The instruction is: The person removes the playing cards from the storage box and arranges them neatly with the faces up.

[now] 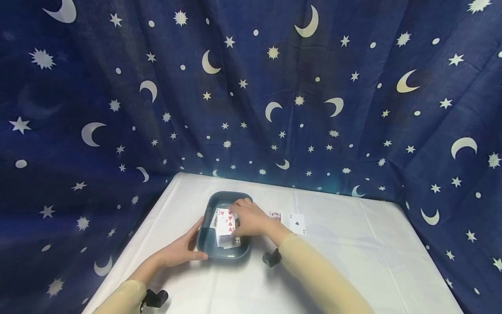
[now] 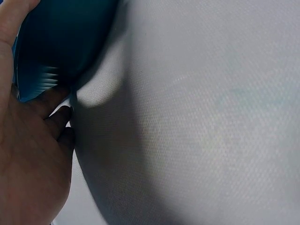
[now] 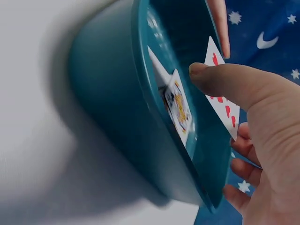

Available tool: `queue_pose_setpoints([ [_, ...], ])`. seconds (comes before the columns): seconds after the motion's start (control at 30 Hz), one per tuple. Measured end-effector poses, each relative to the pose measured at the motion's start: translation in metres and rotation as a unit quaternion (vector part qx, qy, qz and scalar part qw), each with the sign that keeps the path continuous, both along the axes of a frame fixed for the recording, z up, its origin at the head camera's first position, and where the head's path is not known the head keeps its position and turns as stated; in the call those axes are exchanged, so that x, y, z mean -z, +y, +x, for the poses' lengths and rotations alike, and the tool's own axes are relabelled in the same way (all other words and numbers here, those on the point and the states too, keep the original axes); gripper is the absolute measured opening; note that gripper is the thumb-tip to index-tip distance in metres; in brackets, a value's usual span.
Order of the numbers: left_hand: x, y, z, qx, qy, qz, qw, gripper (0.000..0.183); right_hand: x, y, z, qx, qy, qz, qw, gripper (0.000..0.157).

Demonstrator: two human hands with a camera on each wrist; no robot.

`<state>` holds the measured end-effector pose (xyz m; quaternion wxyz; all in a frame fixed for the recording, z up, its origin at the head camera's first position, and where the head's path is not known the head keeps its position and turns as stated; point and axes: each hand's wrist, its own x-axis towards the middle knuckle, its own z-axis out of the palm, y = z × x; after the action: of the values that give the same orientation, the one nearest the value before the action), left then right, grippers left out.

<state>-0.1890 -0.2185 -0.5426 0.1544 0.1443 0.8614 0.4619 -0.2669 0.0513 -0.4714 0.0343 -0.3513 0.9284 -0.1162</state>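
A blue-green plastic tub point(image 1: 223, 254) stands on the table. My left hand point(image 1: 178, 252) holds its near left corner, fingers along the left side and thumb at the near side; in the left wrist view the smaller fingers curl against the tub wall point(image 2: 65, 42). Over the tub, my right hand point(image 1: 252, 219) pinches a hearts playing card point(image 1: 225, 220), face up, with the thumb across its face in the right wrist view. Below it lie loose cards in the tub, among them a face card point(image 3: 179, 107). The held card hides part of them.
To the right of the tub, a red face card point(image 1: 276, 215) lies partly behind my right wrist, and a clubs card point(image 1: 297, 224) lies face up beside it. A white cloth point(image 1: 345, 257) covers the table. A dark blue star-and-moon curtain point(image 1: 251, 87) hangs behind and at both sides.
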Motion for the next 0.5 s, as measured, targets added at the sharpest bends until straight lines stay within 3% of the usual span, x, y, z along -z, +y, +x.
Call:
queue_pose_setpoints([
  [0.33, -0.002, 0.001, 0.004, 0.007, 0.008, 0.027, 0.9996, 0.114, -0.007, 0.047, -0.011, 0.028, -0.007, -0.056, 0.998, 0.087],
  [0.5, 0.001, 0.0, 0.001, 0.001, 0.006, 0.007, 1.0, 0.113, -0.014, 0.079, -0.014, 0.048, -0.02, -0.071, 0.996, 0.088],
])
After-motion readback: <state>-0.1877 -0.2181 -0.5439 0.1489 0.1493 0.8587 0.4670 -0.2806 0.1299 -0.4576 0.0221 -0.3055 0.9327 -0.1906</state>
